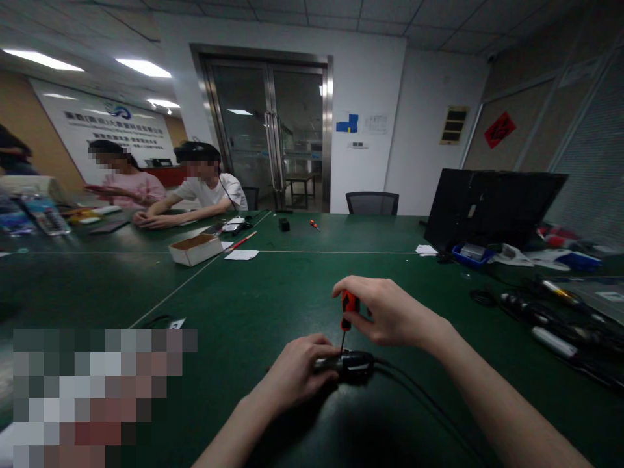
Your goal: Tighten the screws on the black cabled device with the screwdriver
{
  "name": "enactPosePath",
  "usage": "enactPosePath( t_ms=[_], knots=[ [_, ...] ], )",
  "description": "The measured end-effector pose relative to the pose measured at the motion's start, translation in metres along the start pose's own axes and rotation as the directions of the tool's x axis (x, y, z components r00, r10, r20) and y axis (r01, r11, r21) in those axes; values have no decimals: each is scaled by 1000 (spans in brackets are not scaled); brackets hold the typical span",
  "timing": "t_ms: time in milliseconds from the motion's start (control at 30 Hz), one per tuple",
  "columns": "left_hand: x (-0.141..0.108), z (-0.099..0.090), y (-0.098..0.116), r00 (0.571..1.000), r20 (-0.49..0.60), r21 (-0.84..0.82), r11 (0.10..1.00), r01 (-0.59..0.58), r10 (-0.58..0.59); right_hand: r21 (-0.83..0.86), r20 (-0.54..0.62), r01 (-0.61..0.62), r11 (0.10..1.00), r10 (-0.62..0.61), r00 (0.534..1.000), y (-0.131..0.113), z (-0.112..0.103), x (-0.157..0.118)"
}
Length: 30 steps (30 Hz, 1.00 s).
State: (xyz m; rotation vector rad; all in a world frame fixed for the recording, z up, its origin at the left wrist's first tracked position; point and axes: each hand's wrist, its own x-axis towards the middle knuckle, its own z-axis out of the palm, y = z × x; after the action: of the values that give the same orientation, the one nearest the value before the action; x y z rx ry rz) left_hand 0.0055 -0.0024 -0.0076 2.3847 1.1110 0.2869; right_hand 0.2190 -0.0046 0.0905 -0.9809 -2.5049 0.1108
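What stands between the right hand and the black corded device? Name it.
Only the screwdriver that the right hand grips: its shaft spans the gap down to the device. Nothing else shows between them. The left hand holds it.

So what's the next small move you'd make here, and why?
Probably a slight turn of the red-and-black screwdriver with the right hand, under light downward pressure: its shaft stands nearly upright, the lower end at the black corded device, which the left hand holds. Whether the tip is seated, I can't tell.
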Motion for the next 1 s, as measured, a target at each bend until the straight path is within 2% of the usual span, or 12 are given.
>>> enactPosePath(
  t_ms=[267,500,800,1000],
  knots=[
    [-1,0,0,1000,-8,8,1000,-3,3,-167,-24,-52,985,49,999,0,6,6],
    [-1,-2,4,1000,11,18,1000,6,-6,21,14,-38,999,37,999,0,1,0],
    [-1,0,1,1000,-11,-3,1000,1,-1,-214,4,-92,972,95,995,-2,3,6],
    [0,-1,2,1000,0,10,1000,-1,1,-9,9,-52,999,52,999,-2,-2,-2]
  ],
)
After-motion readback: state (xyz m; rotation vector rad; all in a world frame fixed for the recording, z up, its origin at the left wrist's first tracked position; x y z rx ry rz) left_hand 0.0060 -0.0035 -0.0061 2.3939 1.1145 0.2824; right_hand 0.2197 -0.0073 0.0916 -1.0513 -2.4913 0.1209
